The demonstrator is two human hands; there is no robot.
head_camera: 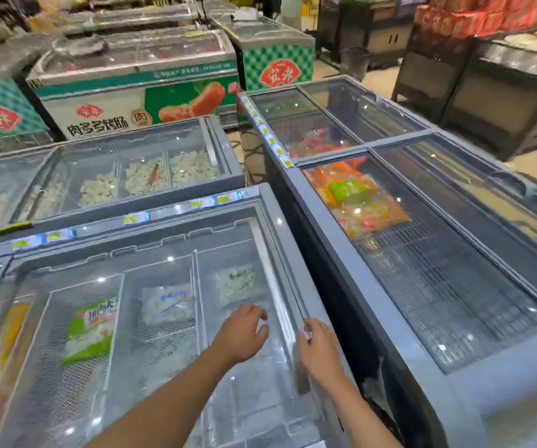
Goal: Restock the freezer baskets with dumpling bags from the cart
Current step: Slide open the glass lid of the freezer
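A grey chest freezer (296,263) with a sliding glass lid stands in front of me. Under the glass lie wire baskets (160,347) with a green dumpling bag (91,331), a white-and-blue bag (167,303) and a pale green bag (238,282). My left hand (241,333) rests flat on the glass above the right basket, fingers relaxed. My right hand (319,347) sits at the lid's right edge, fingers curled over the lid frame. No cart is in view.
A second grey freezer (341,240) stands close on the right, holding orange and green bags (357,202) and a bare wire basket. Behind are a freezer of loose dumplings (144,176), branded green chests (138,88) and dark shelving (487,92). A narrow gap separates the two near freezers.
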